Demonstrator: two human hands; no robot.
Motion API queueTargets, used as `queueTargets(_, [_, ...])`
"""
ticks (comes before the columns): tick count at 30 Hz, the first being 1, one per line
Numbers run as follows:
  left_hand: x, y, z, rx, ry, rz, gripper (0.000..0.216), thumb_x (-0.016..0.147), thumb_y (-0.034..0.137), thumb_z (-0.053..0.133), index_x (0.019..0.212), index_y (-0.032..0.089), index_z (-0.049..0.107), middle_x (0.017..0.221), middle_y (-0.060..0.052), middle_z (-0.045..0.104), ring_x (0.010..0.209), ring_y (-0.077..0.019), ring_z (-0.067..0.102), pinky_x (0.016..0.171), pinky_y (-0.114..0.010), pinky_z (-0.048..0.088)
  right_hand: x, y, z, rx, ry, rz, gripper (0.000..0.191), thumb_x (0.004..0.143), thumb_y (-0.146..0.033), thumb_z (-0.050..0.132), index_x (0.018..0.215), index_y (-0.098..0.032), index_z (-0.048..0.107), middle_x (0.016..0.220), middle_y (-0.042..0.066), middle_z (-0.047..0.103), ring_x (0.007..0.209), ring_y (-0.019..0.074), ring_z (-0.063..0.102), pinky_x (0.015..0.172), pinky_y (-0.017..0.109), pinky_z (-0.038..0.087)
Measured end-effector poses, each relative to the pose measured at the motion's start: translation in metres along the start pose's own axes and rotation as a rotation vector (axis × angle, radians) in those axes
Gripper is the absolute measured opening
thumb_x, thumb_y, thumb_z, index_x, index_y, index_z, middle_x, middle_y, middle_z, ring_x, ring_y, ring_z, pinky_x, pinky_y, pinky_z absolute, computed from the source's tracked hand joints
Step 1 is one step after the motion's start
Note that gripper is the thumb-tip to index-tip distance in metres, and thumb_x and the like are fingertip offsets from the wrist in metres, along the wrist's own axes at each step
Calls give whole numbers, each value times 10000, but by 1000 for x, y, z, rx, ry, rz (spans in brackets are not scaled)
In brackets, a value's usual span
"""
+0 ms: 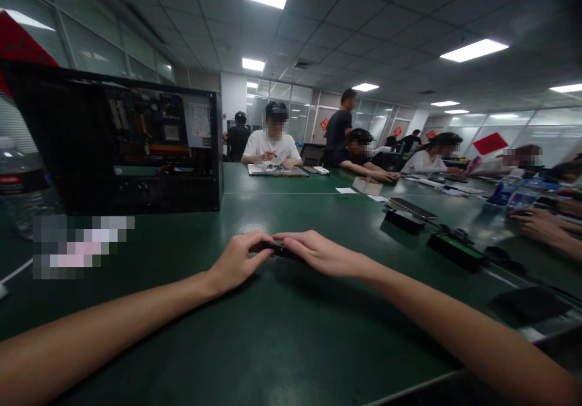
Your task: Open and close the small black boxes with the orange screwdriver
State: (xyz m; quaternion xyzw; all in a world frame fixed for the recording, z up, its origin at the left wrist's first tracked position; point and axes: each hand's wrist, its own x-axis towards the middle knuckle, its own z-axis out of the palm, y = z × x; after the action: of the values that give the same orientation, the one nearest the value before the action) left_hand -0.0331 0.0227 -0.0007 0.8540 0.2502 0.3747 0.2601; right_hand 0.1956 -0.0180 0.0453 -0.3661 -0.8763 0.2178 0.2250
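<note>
Both arms reach forward over a green tabletop point(268, 339). Between my hands is a small, flat, dark object point(282, 251), held just above the table; fingers cover most of it, so its kind cannot be made out. My left hand point(239, 259) grips its left end, with the thumb below and the fingers over the top. My right hand point(321, 253) closes on the right end, thumb along the near edge and fingers across the top. The fingertips of the two hands almost meet.
An open black computer case point(150, 151) stands at the left, beside a plastic bottle point(22, 188). Toward the right lie black devices point(454, 249) with cables, a small box point(367, 186) and a black pad point(530, 303). Several people sit around the table; one in white point(273, 145) is opposite.
</note>
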Motion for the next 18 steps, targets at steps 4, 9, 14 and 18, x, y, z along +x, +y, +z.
queueTargets(4, [-1, 1, 1, -59, 35, -22, 121, 894, 249, 662, 970, 164, 700, 932, -57, 737, 861, -197, 697, 816, -308, 554, -6, -5, 3, 66, -51, 26, 480, 1057, -448, 398, 1398, -189, 616, 1214, 49, 731, 1059, 183, 683, 963, 328, 528])
queueTargets(9, [-1, 6, 2, 11, 9, -87, 207, 873, 314, 717, 1014, 165, 690, 955, -56, 728, 799, -179, 673, 715, -277, 542, -27, 17, -45, -93, -84, 113, 537, 963, -499, 576, 1410, -202, 602, 1243, 64, 722, 1074, 211, 689, 956, 340, 546])
queueTargets(14, [-3, 7, 3, 114, -123, 1, 156, 951, 272, 597, 949, 170, 716, 919, -55, 708, 793, -166, 641, 703, -256, 497, -94, 104, -146, -584, 274, 518, 437, 901, -425, 576, 1217, -163, 724, 1175, 150, 745, 1008, 329, 714, 882, 441, 549])
queueTargets(18, [-5, 4, 5, 138, -196, 69, 133, 942, 221, 583, 949, 165, 704, 919, -55, 698, 778, -156, 626, 702, -245, 485, -174, 168, -204, -760, 454, 925, 357, 818, -440, 597, 975, -196, 805, 993, 207, 774, 895, 411, 728, 735, 469, 542])
